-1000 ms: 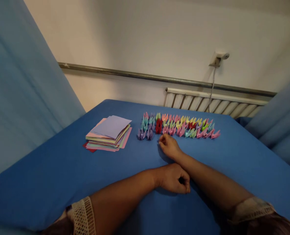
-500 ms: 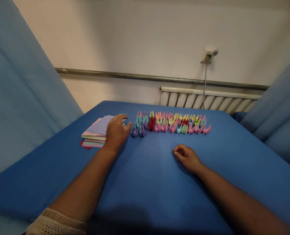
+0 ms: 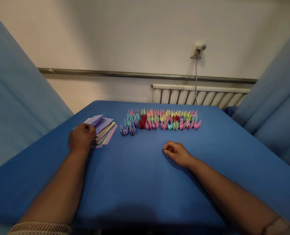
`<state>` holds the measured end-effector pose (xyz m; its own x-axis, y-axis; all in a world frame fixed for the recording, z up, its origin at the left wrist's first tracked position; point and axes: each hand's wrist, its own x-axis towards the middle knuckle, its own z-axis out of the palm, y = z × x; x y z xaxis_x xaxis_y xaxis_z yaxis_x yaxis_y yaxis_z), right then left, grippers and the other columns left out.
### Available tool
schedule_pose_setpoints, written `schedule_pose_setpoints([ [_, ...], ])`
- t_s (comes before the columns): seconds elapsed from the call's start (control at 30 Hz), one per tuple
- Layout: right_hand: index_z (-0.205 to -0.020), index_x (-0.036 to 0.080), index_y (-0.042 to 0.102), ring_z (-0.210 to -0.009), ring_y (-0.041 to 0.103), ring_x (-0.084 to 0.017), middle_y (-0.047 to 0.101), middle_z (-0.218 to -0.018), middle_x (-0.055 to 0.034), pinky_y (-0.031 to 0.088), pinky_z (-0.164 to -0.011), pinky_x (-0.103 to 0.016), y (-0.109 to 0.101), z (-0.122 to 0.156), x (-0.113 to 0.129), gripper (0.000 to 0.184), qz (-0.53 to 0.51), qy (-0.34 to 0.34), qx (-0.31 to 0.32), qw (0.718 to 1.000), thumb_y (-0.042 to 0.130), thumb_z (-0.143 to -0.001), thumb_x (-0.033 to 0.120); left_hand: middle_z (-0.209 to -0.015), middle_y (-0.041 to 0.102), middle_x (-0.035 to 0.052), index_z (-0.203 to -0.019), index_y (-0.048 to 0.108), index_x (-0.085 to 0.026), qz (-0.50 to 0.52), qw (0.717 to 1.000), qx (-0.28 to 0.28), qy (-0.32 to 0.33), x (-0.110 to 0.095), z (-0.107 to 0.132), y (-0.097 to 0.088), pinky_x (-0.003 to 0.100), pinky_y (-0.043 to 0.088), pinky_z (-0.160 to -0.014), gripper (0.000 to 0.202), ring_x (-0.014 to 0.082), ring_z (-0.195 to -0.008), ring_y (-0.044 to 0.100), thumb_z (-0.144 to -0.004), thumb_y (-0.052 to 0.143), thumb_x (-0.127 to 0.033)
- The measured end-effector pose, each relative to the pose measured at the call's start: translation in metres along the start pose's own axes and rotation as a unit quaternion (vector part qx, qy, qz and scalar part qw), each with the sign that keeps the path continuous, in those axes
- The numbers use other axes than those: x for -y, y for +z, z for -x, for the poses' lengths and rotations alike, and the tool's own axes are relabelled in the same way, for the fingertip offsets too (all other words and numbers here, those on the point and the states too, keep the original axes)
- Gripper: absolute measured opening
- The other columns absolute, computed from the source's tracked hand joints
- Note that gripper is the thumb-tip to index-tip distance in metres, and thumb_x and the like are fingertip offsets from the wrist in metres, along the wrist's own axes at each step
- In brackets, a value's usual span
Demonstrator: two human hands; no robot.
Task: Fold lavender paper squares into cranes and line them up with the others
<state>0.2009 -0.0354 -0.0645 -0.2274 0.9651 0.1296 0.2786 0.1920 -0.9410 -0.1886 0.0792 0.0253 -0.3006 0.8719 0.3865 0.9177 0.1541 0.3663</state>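
A stack of coloured paper sheets (image 3: pixel 108 133) lies at the left of the blue surface, its edges fanned out. My left hand (image 3: pixel 82 137) is closed at the near left side of the stack, gripping the purple sheet of paper (image 3: pixel 99 123) on top, which is bent upward. The fingertips are partly hidden behind the back of that hand. My right hand (image 3: pixel 177 153) rests on the blue surface with curled fingers, and nothing shows in it. Beyond both hands stand rows of small folded paper cranes (image 3: pixel 156 124) in many colours.
The blue-covered table (image 3: pixel 135 182) reaches back toward a wall with a metal rail (image 3: pixel 125 74) and a radiator (image 3: pixel 184 94). A power socket with a plug and cord (image 3: pixel 197 51) is on the wall. Blue curtains (image 3: pixel 17 98) hang at both sides.
My left hand has moved left from the stack's right side, closed on the top purple sheet and bent it up. The stack has fanned out. My right hand stays resting; the view shifted slightly.
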Motion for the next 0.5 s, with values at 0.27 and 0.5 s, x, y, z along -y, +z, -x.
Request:
schedule_pose_setpoints([
  [0.27, -0.074, 0.019, 0.059, -0.060, 0.054, -0.012, 0.060, -0.069, 0.0013, 0.042, -0.060, -0.026, 0.001, -0.009, 0.002, 0.031, -0.102, 0.040, -0.043, 0.993, 0.064, -0.078, 0.049, -0.094, 0.068, 0.0044, -0.095, 0.066, -0.014, 0.251, 0.937, -0.235, 0.066, -0.058, 0.044, -0.014, 0.036, 0.049, -0.083, 0.017, 0.0208, -0.089, 0.064, -0.083, 0.059, -0.023],
  [0.5, -0.093, 0.015, 0.066, -0.086, 0.069, -0.021, 0.072, -0.098, -0.0138, 0.052, -0.073, -0.033, -0.032, -0.013, 0.014, 0.072, -0.402, 0.137, -0.034, 0.905, 0.031, -0.086, 0.077, -0.100, 0.069, 0.0081, -0.094, 0.062, -0.017, 0.203, 0.824, 0.027, 0.529, -0.123, 0.136, 0.021, 0.039, 0.046, -0.095, 0.011, 0.0217, -0.102, 0.062, -0.087, 0.054, -0.014],
])
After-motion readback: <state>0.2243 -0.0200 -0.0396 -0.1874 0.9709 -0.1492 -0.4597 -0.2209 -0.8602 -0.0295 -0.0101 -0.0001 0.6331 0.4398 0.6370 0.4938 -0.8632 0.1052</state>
